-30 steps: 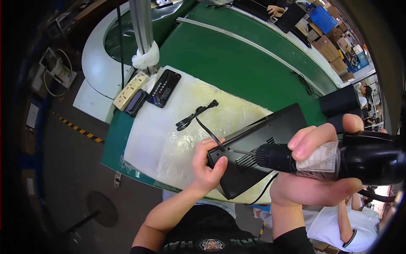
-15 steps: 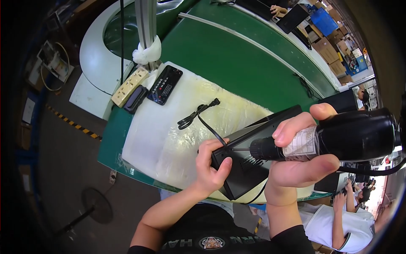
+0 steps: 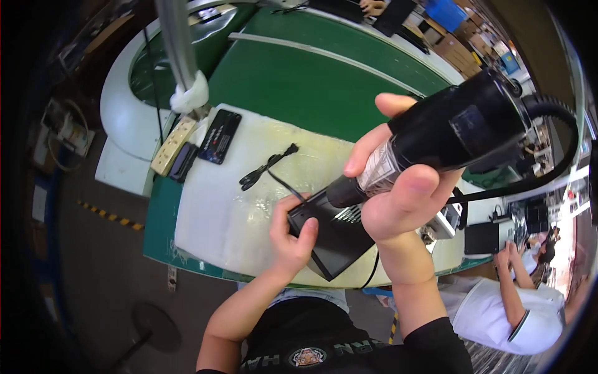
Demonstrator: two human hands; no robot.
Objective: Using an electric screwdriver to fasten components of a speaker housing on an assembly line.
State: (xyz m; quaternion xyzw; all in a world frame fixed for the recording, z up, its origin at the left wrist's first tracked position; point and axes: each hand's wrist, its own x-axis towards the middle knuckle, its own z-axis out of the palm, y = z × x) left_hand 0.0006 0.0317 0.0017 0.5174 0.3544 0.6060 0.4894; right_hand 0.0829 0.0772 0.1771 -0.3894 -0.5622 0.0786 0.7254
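Observation:
My left hand (image 3: 291,240) grips the left end of a black metal casing (image 3: 346,244) with vent slots, thumb on top and fingers along its far edge. The casing rests on a white, plastic-covered pad (image 3: 208,218). In my right hand (image 3: 398,202) is a black electric screwdriver (image 3: 464,128) with a clear wrapped band and a thick cable at its tail. Its nose points down-left over the casing; the bit is hidden, so contact cannot be told. A black power cord (image 3: 274,169) with a plug runs from the casing near my left fingers.
A phone (image 3: 220,137), a dark case (image 3: 184,163) and a cream power strip (image 3: 174,146) lie at the pad's far left, near a metal post (image 3: 177,43). Beyond runs a green conveyor belt (image 3: 299,81). Another person (image 3: 507,311) works at the right.
The screwdriver has tilted, its tail raised and its nose lower over the casing; its bit no longer shows. My left hand keeps its grip. The whole view has shifted.

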